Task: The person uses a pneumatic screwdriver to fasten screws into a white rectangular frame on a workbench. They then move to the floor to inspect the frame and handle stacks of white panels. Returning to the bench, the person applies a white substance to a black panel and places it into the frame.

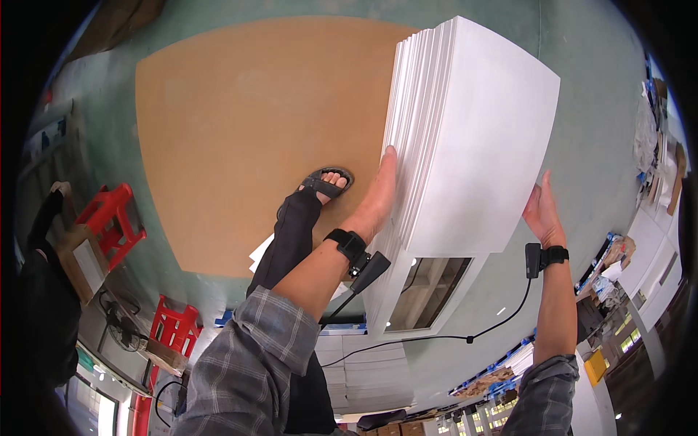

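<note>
A tall stack of white sheets or panels (483, 138) fills the right middle of the head view, its layered edges facing left. My left hand (378, 190) lies flat along those layered edges, fingers stretched out. On the other side, my right hand (542, 211) is at the stack's right edge with its fingers extended; whether it touches the edge is hard to tell. Under the near end of the stack shows a white frame with a window-like opening (429, 291). A large brown board (247, 131) lies on the floor left of the stack.
My sandalled foot (327, 183) stands on the brown board. Red stools (113, 221), a fan (122, 327) and a person in dark clothes (47, 305) are at the left. A black cable (407, 341) runs between my wrist devices. Piled materials (658, 156) line the right.
</note>
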{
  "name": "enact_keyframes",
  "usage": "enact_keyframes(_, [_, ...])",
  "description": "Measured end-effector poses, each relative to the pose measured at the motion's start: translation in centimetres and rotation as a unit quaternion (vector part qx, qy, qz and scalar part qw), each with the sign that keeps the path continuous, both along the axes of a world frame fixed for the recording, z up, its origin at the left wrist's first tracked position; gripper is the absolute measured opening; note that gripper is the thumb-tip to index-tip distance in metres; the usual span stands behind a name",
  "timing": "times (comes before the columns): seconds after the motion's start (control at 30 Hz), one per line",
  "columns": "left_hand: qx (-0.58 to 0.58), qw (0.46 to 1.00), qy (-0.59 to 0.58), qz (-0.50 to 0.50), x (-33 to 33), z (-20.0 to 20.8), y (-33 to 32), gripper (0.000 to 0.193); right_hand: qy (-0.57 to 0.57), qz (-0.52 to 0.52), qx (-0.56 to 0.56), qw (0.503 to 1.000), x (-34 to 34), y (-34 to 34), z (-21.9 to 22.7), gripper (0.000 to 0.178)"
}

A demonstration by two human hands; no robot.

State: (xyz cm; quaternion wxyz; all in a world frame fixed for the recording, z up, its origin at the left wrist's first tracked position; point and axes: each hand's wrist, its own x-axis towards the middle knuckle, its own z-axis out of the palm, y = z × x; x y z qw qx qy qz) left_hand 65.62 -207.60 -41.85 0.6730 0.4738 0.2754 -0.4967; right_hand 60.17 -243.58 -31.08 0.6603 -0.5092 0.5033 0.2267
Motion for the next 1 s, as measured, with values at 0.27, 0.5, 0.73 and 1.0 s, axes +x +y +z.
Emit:
enact_keyframes(0.27, [0.031,0.999,0.012,0.0,-9.4,3.8,0.0,0.095,0.014,-0.045,0.042,0.998,-10.2,1.9,-0.6,0.099])
enact_keyframes(0.5, [0.109,0.985,-0.131,-0.041,-11.8,4.1,-1.3,0.091,-0.016,-0.057,0.038,0.998,-11.8,3.2,-1.3,0.098])
enact_keyframes(0.73, [0.102,0.986,-0.133,-0.021,-12.2,2.9,-1.5,0.093,-0.023,-0.057,0.016,0.998,-11.5,3.7,-1.2,0.097])
enact_keyframes(1.0, [-0.007,0.989,0.036,0.14,-11.6,2.7,6.6,0.093,0.017,-0.017,-0.033,0.999,-19.0,2.2,-2.0,0.107])
